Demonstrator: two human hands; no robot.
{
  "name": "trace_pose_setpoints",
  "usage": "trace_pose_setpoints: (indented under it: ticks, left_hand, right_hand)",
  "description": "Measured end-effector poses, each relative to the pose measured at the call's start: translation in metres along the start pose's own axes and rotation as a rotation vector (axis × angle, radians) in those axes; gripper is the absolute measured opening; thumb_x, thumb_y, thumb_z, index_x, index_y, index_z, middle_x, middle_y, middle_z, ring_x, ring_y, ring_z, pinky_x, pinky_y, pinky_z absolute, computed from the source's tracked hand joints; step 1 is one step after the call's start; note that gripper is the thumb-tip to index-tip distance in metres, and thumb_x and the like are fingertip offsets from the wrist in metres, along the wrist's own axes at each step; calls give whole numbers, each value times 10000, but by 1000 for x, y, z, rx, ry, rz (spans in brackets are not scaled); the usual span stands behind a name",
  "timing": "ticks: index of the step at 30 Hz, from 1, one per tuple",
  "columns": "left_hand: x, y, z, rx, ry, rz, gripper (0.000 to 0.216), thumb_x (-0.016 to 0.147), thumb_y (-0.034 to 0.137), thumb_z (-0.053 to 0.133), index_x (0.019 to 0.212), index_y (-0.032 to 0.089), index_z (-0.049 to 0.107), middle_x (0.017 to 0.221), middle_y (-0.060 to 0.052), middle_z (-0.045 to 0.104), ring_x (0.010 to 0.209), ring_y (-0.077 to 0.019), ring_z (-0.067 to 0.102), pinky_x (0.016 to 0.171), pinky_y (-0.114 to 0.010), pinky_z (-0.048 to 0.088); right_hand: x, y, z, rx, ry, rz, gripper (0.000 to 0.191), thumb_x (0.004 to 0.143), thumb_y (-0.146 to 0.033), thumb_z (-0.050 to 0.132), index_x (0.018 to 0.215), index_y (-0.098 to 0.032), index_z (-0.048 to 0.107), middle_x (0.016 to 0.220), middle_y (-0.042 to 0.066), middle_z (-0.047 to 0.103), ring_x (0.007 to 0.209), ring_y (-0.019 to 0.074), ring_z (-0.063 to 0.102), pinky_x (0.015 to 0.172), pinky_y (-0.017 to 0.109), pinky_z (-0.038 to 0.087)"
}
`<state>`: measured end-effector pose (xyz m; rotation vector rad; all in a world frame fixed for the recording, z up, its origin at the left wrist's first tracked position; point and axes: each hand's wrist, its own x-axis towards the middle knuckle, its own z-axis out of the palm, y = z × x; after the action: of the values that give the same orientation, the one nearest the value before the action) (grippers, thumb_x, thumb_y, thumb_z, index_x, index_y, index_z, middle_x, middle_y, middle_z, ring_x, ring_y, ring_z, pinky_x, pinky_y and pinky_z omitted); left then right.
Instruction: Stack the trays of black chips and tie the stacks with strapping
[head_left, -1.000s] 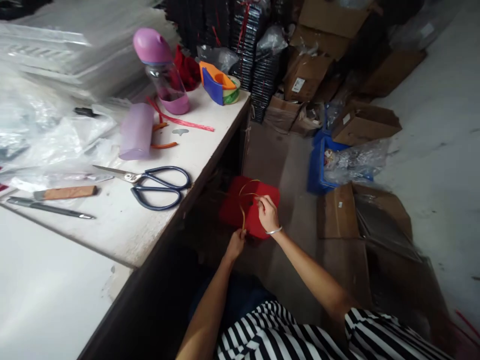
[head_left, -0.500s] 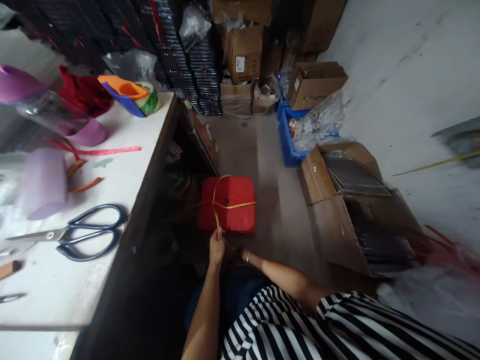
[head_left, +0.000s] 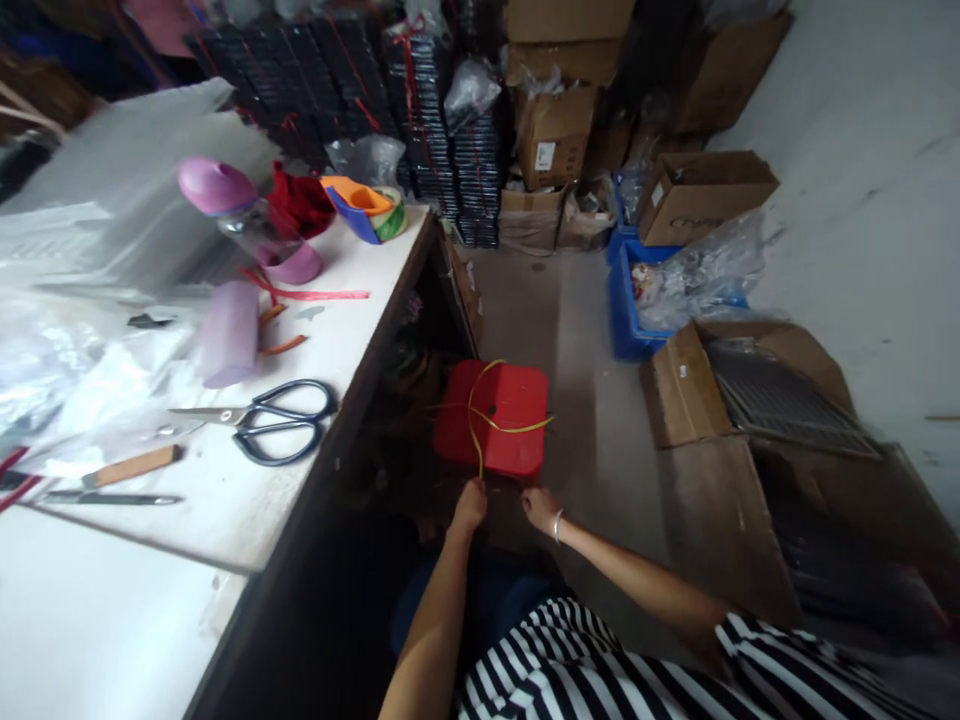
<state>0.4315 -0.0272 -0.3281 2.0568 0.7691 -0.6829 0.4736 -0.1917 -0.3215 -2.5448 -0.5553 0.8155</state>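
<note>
Storeroom floor point(head_left: 577, 340), drab, running between a workbench and cartons. Nearest: left hand point(head_left: 470, 503), closed on one end of a yellow strap point(head_left: 517, 430); right hand point(head_left: 541, 512), wearing a bracelet point(head_left: 557, 526), just beside it, fingers apparently curled, any grip impossible to tell. Directly ahead of both hands: red stool point(head_left: 517, 395), the yellow strap looped across its top, one length reaching over the right edge. Recent change: the right hand, over the stool a second ago with the strap in its fingers, now sits at the stool's near edge; the visible loop therefore appears to be controlled by the left hand alone. To the left of the hands: workbench point(head_left: 229, 495) with scissors point(head_left: 251, 410), wooden-handled tool point(head_left: 139, 465), purple-capped bottle point(head_left: 289, 258), tape dispenser point(head_left: 352, 212). To the right, farther forward: open carton point(head_left: 679, 395), blue crate point(head_left: 622, 315). Farthest ahead: tied black stacks point(head_left: 427, 115).
</note>
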Motion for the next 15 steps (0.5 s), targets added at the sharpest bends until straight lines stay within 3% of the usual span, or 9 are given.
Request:
trace_pose_setpoints:
  ticks: [3,6,8,11,15]
  left_hand:
    - [-2,2,2,114,-58,34,303,870,343,554,1103,149,569,1093,-81,598,945,-191,597,804,-395,511]
    - [-6,5,6,213,-106,85,318,865,338,562,1124,152,563,1137,-89,583,999,-209,582,840,-419,498]
    - [-9,7,7,261,-124,114,319,866,337,561,1128,156,563,1156,-92,576,1020,-214,574,855,-426,491]
    - [-12,9,5,290,-127,132,326,866,337,561,1136,156,560,1165,-94,573,1029,-217,572,861,-429,488]
    - [-13,9,-1,250,-124,142,338,869,339,555,1155,160,549,1180,-95,565,1033,-219,569,862,-436,489]
  right_hand:
    - [17,-6,-23,-92,119,-103,250,917,-251,493,1139,-167,569,1127,71,585,985,181,569,846,375,469]
    - [44,-11,-49,-201,271,-110,373,876,-159,481,1247,-176,521,1289,140,482,1152,262,450,911,422,374]
    - [60,-14,-62,-267,317,-103,334,841,-122,497,1164,-143,576,1241,168,501,1140,299,429,895,451,340]
    - [75,-19,-71,-341,331,-153,182,846,-117,493,973,-134,623,1069,109,569,1042,257,466,882,435,324]
    - [83,-32,-70,-384,336,-294,178,890,-153,445,959,-164,608,1016,59,577,975,209,473,868,372,296]
